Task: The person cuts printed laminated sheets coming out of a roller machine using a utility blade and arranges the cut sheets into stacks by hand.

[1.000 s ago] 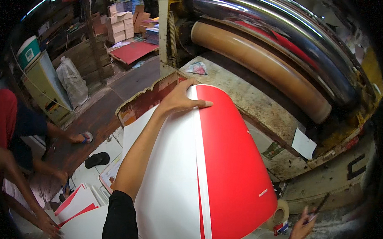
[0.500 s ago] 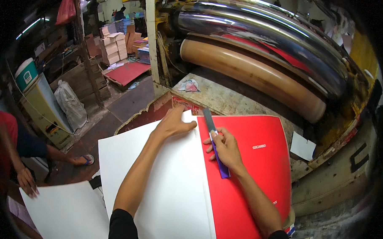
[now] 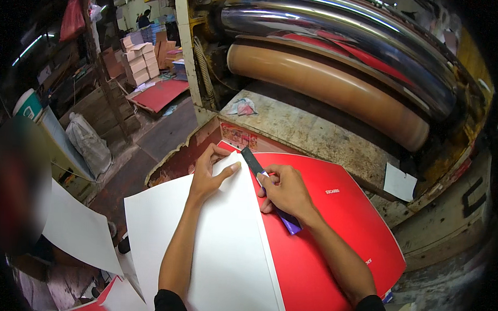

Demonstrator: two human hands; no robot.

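A large white sheet point(image 3: 224, 248) lies in front of me, its right edge running over a glossy red printed sheet point(image 3: 339, 230). My left hand point(image 3: 207, 176) is closed on the far corner of the white sheet, thumb on top and fingers behind the edge. In my right hand point(image 3: 286, 192) is a flat knife point(image 3: 252, 162) with a dark blade and a purple handle. The blade points away from me, tilted left, its tip close to that pinched corner. My right fingers curl round the handle, just above the red sheet.
Beyond the sheets is a machine with a brown roller point(image 3: 322, 87) beneath a shiny metal roller point(image 3: 329, 43). A crumpled rag point(image 3: 243, 106) rests on its ledge point(image 3: 299, 127). At left, a blurred person is beside a raised white sheet point(image 3: 79, 226). Stacked paper blocks point(image 3: 141, 64) stand farther back.
My left thumb has come down onto the white sheet's corner. The knife has shifted left and tilted toward that corner. At left, the other person's white sheet has risen, uncovering red sheets below.
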